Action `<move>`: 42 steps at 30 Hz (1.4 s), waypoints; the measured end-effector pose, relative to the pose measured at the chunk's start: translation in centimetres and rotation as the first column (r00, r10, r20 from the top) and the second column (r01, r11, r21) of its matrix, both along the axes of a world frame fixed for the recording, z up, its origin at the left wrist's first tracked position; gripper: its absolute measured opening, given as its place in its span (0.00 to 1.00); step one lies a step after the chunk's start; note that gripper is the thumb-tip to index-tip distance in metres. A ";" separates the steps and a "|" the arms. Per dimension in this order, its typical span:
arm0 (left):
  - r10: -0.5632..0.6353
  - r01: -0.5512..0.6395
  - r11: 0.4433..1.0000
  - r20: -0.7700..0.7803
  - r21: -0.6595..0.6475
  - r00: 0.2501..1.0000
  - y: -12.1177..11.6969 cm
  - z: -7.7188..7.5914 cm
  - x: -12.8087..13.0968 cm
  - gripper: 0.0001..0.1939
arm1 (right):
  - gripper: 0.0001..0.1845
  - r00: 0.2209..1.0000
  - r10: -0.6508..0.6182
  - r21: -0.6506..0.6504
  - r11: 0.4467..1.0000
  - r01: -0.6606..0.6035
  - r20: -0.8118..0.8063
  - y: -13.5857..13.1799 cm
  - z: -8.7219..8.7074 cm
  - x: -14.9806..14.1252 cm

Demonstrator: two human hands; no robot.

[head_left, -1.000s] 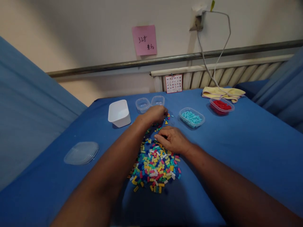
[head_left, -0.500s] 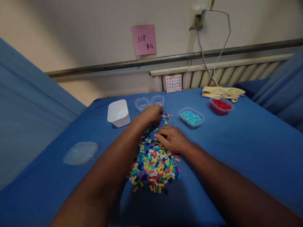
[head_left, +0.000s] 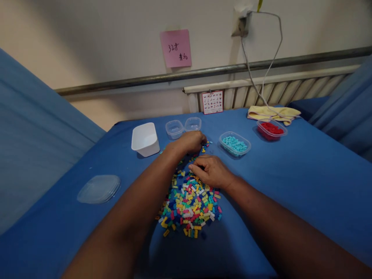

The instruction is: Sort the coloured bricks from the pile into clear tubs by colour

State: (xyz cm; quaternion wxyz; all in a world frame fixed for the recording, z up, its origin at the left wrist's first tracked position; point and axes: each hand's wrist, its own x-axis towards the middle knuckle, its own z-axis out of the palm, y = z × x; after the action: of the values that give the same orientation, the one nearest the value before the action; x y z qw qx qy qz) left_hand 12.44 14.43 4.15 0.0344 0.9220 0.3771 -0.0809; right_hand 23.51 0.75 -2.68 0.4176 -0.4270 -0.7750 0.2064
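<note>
A loose pile of small plastic building bricks (head_left: pixel 194 201) in many colours spreads over the blue cloth. At its far end, my left hand (head_left: pixel 194 142) reaches down with bent fingers among a few scattered bricks. Its fingertips are mostly hidden, and I cannot make out what they hold. My right hand (head_left: pixel 213 170) rests on the upper right of the pile, fingers curled in and thumb toward the left. The inside of its grip is hidden. Right of my hands stands a clear tub of light-blue bricks (head_left: pixel 235 145); farther right is a clear tub of red bricks (head_left: pixel 271 130).
Two clear tubs, the left tub (head_left: pixel 174 128) and right tub (head_left: pixel 193 124), stand behind my left hand. A white bin (head_left: pixel 145 140) is left of them. Stacked clear lids (head_left: pixel 99 188) lie at left. A yellow cloth (head_left: pixel 271 113) and hanging cable (head_left: pixel 263 83) are at back right.
My left hand has shifted slightly right along the far end of the pile, covering some bricks there and showing more of the clear tubs. My right hand has stayed put.
</note>
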 end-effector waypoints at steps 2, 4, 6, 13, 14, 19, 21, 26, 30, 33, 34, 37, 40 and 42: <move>0.033 -0.033 0.999 -0.024 -0.013 0.999 -0.2 0.3 0.2 0.27 | 0.19 1.000 0.001 -0.003 1.000 -0.001 -0.004 0.0 0.0 0.0; 0.054 -0.055 0.998 -0.030 -0.027 0.998 -0.3 0.4 0.3 0.26 | 0.19 1.000 0.002 -0.002 1.000 -0.002 -0.006 0.0 0.0 0.0; 0.045 -0.046 0.999 -0.014 -0.016 0.999 -0.3 0.3 0.3 0.24 | 0.19 1.000 0.002 -0.002 1.000 -0.003 -0.009 0.0 0.1 0.0; 0.078 -0.079 0.997 0.044 0.014 0.996 0.7 -0.8 0.0 0.19 | 0.20 1.000 -0.002 0.013 1.000 0.002 0.020 0.0 0.1 0.0; 0.066 -0.066 0.998 0.060 0.015 0.996 0.8 -0.9 -0.1 0.18 | 0.20 1.000 -0.005 0.016 1.000 0.005 0.024 0.1 0.0 0.1; 0.103 -0.058 0.988 0.317 -0.146 0.943 1.5 -1.5 -1.2 0.15 | 0.21 1.000 -0.014 0.013 1.000 0.014 0.025 0.2 0.1 0.0; 0.215 -0.067 0.945 0.454 -0.320 0.864 1.9 -1.9 -1.8 0.14 | 0.22 1.000 -0.011 0.016 1.000 0.011 0.017 0.1 0.2 0.0; 0.435 -0.040 0.829 0.596 -0.558 0.675 2.1 -2.5 -2.7 0.12 | 0.22 1.000 0.003 0.013 1.000 -0.003 0.001 0.0 0.4 0.0; 0.497 -0.044 0.794 0.607 -0.606 0.620 1.7 -2.2 -3.1 0.13 | 0.22 1.000 0.001 0.002 1.000 -0.001 0.001 0.0 0.5 0.0; 0.506 -0.060 0.795 0.605 -0.603 0.614 1.4 -1.7 -2.8 0.12 | 0.22 1.000 -0.003 0.009 1.000 0.003 -0.013 0.0 0.4 0.0; 0.496 -0.059 0.804 0.613 -0.592 0.615 1.3 -1.5 -2.5 0.11 | 0.22 1.000 -0.004 0.011 1.000 0.004 -0.014 0.0 0.4 0.0; 0.429 -0.005 0.838 0.654 -0.545 0.623 0.7 -0.8 -0.4 0.09 | 0.22 1.000 -0.008 0.006 1.000 0.008 -0.010 0.1 0.3 0.0; 0.345 0.088 0.855 0.688 -0.511 0.638 0.1 0.0 2.9 0.08 | 0.21 1.000 -0.002 0.002 1.000 0.002 -0.012 0.1 0.2 0.0; 0.307 0.120 0.861 0.694 -0.494 0.652 0.0 0.5 4.7 0.10 | 0.20 1.000 0.006 0.005 1.000 -0.006 -0.016 0.1 0.2 0.1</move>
State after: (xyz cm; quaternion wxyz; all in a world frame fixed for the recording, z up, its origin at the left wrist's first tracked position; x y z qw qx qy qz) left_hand 17.11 14.48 4.67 0.4280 0.8079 0.3429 0.2157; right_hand 23.59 0.85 -2.50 0.4241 -0.4218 -0.7735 0.2093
